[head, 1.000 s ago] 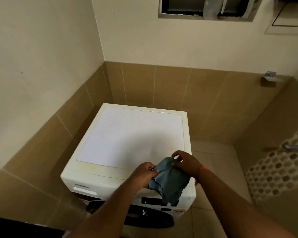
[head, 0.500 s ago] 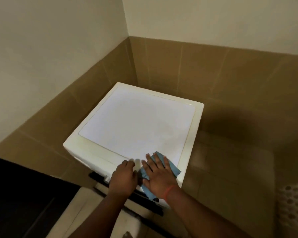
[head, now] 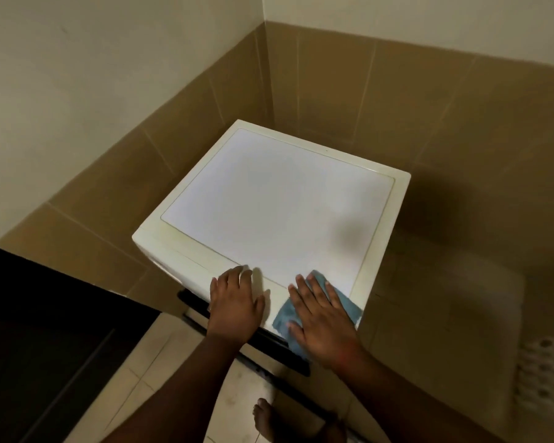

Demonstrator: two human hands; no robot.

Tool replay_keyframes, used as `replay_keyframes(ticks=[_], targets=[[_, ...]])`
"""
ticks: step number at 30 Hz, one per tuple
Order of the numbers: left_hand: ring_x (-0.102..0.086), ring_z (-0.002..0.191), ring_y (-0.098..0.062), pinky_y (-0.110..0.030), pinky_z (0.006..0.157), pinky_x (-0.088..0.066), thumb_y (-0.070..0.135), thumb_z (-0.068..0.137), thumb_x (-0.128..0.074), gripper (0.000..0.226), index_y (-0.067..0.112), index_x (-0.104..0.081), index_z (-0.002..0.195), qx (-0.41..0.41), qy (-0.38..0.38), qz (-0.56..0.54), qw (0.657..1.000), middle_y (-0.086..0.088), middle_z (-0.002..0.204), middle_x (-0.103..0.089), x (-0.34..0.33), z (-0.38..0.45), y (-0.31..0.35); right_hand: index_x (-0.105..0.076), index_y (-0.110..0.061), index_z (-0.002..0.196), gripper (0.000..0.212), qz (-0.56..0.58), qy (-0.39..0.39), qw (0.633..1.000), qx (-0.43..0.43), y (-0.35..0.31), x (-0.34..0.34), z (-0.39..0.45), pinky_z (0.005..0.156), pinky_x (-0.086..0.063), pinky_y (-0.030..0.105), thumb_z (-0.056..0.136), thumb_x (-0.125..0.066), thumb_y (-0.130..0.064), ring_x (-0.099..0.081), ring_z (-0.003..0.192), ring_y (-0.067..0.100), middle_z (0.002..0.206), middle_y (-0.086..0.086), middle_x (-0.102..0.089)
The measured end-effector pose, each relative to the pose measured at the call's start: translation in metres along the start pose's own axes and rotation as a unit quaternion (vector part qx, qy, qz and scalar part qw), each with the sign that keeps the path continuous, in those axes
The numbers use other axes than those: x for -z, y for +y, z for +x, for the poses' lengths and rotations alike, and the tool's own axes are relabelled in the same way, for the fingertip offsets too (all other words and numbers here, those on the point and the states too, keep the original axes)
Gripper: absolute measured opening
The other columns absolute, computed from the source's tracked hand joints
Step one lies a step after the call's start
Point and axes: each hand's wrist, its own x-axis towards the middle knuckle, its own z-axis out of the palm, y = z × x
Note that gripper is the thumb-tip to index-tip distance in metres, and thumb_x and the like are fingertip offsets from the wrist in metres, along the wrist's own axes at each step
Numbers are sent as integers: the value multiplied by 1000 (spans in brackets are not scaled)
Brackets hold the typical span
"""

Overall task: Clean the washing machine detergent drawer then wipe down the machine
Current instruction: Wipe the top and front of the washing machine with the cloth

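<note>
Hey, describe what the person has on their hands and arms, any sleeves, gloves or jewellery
Both forearms are bare: no sleeves or gloves show. The right hand has a thin red-orange band at its wrist. The left hand shows no rings, watch or band.

White washing machine [head: 279, 203] in tiled corner. Left hand [head: 235, 302] flat on near top edge; right hand [head: 323, 318] flat, pressing blue cloth [head: 283, 318] at near right corner. Bare foot [head: 266, 420] on floor below.

No text, label, brand or number can be read anywhere on the washing machine [head: 279, 203] or walls.
</note>
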Motion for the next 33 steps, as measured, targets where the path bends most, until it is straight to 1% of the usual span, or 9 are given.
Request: replay_keyframes(ticks=[4, 8, 11, 16, 21, 23, 27, 30, 33], targets=[[-49, 119, -32, -54, 99, -39, 49, 88, -38, 60, 8, -52, 129, -19, 15, -22, 999, -13, 132, -54, 0, 27, 0, -22, -22, 155, 65, -9, -3, 999, 38, 11, 3, -31, 120, -12, 46, 100, -27, -57, -6, 151, 20, 163, 1, -11], [-49, 120, -33, -55, 100, -39, 48, 89, -41, 58, 6, -53, 128, -46, 35, -45, 997, -14, 131, -54, -2, 42, 1, -26, -21, 154, 64, -18, 6, 998, -63, 21, 11, 18, 118, -20, 49, 98, -33, -53, -5, 151, 21, 163, 0, -15], [-48, 121, -34, -57, 101, -38, 46, 89, -41, 57, 6, -52, 129, -57, 25, -39, 997, -15, 132, -53, -7, 37, -8, -22, -18, 155, 67, -23, 5, 996, -90, 11, 2, 4, 120, -16, 49, 99, -31, -53, -3, 151, 24, 163, 4, -11], [-49, 120, -34, -59, 101, -37, 45, 89, -44, 55, 7, -54, 126, -23, 40, -46, 998, -15, 131, -54, -10, 39, -19, -21, -18, 155, 65, -34, 5, 999, -39, 20, 2, -8, 117, -18, 48, 100, -28, -53, -3, 151, 21, 163, 3, -10], [-48, 122, -34, -60, 105, -33, 48, 90, -43, 57, 6, -54, 127, -6, 64, -44, 997, -14, 132, -54, -9, 47, -25, -20, -18, 155, 66, -27, 11, 995, -91, 24, 7, 18, 119, -16, 47, 99, -33, -51, -1, 151, 21, 163, 2, -10], [-48, 122, -34, -60, 105, -32, 50, 91, -47, 57, 7, -54, 128, 11, 75, -40, 996, -13, 132, -54, -10, 55, -24, -20, -17, 155, 69, -31, 5, 998, -54, 18, 3, -5, 119, -11, 45, 97, -37, -51, 1, 151, 23, 163, 4, -10], [-47, 123, -34, -61, 107, -30, 51, 91, -46, 59, 7, -52, 130, 55, 91, -48, 993, -13, 133, -53, -13, 77, -8, -26, -19, 154, 66, -63, -16, 995, 71, 40, 5, 2, 119, -17, 46, 98, -34, -52, -1, 151, 22, 163, 3, -16], [-45, 126, -34, -61, 111, -25, 52, 92, -41, 60, 8, -49, 133, 74, 97, -49, 991, -13, 135, -51, -18, 78, 13, -18, -19, 156, 66, -78, -30, 994, 74, 55, 15, 37, 120, -14, 48, 100, -21, -54, 0, 151, 22, 164, 3, -7], [-42, 129, -33, -61, 113, -24, 52, 92, -39, 61, 9, -48, 134, 96, 99, -42, 990, -13, 137, -49, -14, 86, 37, -12, -17, 156, 67, -52, -49, 992, 102, 61, 13, 27, 121, -8, 49, 100, -20, -53, 7, 151, 23, 164, 5, -2]])
